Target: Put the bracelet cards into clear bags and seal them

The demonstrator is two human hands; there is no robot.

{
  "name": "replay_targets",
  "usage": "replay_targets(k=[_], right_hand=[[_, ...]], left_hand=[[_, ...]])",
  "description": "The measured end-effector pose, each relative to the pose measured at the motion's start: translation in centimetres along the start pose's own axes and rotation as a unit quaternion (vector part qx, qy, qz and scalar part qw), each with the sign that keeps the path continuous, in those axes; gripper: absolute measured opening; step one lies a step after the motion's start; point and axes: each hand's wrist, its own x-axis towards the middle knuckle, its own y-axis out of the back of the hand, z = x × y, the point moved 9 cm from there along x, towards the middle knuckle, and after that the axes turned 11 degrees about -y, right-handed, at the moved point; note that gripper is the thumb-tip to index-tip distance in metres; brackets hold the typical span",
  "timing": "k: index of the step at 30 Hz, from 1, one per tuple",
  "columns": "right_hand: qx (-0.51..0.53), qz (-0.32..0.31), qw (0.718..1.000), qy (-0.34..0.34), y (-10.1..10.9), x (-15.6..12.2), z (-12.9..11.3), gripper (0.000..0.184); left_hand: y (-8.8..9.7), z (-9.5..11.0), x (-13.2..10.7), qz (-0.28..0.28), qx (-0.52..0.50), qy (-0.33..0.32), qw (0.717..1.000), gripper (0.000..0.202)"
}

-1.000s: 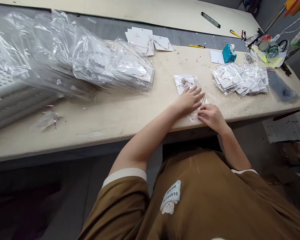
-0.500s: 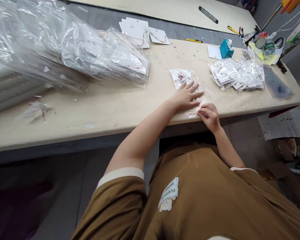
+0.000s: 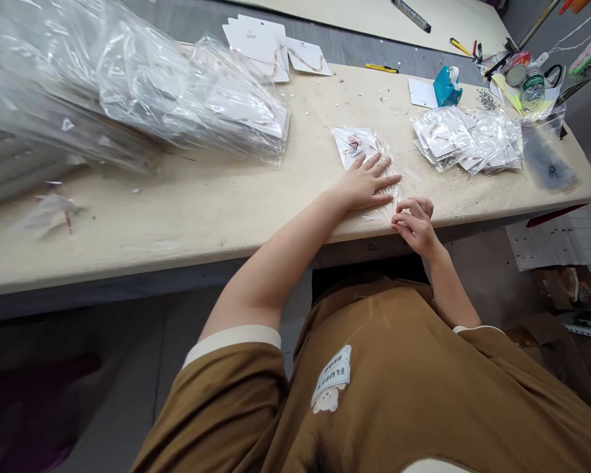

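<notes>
My left hand (image 3: 367, 184) lies flat with fingers spread on a small clear plastic bag (image 3: 385, 197) near the table's front edge, pressing it down. A white card with a small piece of jewellery (image 3: 354, 144) sits in the bag's far end. My right hand (image 3: 414, 220) is curled at the bag's near right end, fingertips pinching its edge or flap. What exactly is between those fingertips is too small to make out.
A pile of filled small bags (image 3: 470, 138) lies to the right. A large heap of clear plastic packs (image 3: 142, 92) fills the left. White cards (image 3: 270, 43), a teal tape dispenser (image 3: 446, 87), pens and clutter sit at the back. The table edge (image 3: 276, 253) is close to my body.
My right hand has curled up and lifted a little at the bag's near end. My left hand stays flat on the bag. The view has drifted slightly.
</notes>
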Motion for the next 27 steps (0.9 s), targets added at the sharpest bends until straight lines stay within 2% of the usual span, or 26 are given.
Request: replay_targets(k=[3, 5, 7, 8, 9, 10, 11, 13, 14, 15, 17, 19, 22, 25, 27], right_hand=[[0.043, -0.046, 0.998, -0.02, 2.3, -0.6, 0.0, 0.022], [0.112, -0.126, 0.985, -0.03, 3.8, -1.9, 0.8, 0.02], [0.222, -0.229, 0.948, -0.007, 5.2, -4.1, 2.0, 0.019], [0.284, -0.257, 0.924, 0.018, 6.2, -5.2, 2.8, 0.023], [0.34, -0.244, 0.907, 0.049, 7.7, -5.9, 3.8, 0.03], [0.383, -0.185, 0.903, 0.062, 9.5, -6.0, 5.6, 0.04], [0.408, -0.101, 0.906, 0.051, 11.2, -5.8, 7.9, 0.048], [0.417, 0.1, 0.903, -0.02, 13.9, -4.9, 13.1, 0.055], [0.4, 0.174, 0.897, -0.071, 14.4, -4.3, 15.3, 0.055], [0.378, 0.221, 0.891, -0.121, 14.3, -3.3, 17.1, 0.054], [0.325, 0.239, 0.892, -0.207, 13.1, -0.8, 19.5, 0.05], [0.273, 0.235, 0.891, -0.276, 11.7, 1.6, 21.2, 0.044], [0.186, 0.235, 0.89, -0.343, 10.3, 3.3, 22.8, 0.029], [0.062, 0.235, 0.909, -0.34, 10.1, 4.0, 22.5, 0.015], [-0.031, 0.253, 0.908, -0.334, 10.7, 4.1, 21.8, 0.01]], left_hand=[[-0.1, -0.1, 0.0, 0.0, -0.01, 0.003, 1.0, 0.06], [-0.3, -0.3, 0.1, 0.002, -0.014, 0.001, 1.0, 0.061], [-0.6, -0.4, 0.1, 0.001, -0.014, -0.002, 1.0, 0.062], [-0.6, -0.4, 0.1, 0.001, -0.013, -0.004, 1.0, 0.063], [-0.6, -0.4, 0.2, 0.002, -0.012, -0.007, 1.0, 0.064], [-0.4, -0.3, 0.2, 0.007, -0.01, -0.013, 1.0, 0.067], [0.0, -0.1, 0.2, 0.02, -0.005, -0.022, 1.0, 0.069], [1.7, 0.7, -0.1, 0.067, 0.014, -0.046, 0.997, 0.076], [2.8, 1.3, -0.5, 0.097, 0.026, -0.055, 0.993, 0.078], [3.9, 1.9, -1.0, 0.128, 0.038, -0.06, 0.989, 0.077], [5.8, 3.1, -2.6, 0.18, 0.05, -0.055, 0.981, 0.067], [6.5, 4.4, -4.6, 0.209, 0.046, -0.048, 0.976, 0.055], [5.2, 6.9, -7.6, 0.2, 0.024, -0.071, 0.977, 0.048], [3.5, 8.1, -10.0, 0.196, 0.049, -0.057, 0.978, 0.026], [3.0, 8.3, -10.9, 0.215, 0.071, -0.044, 0.973, 0.012]])
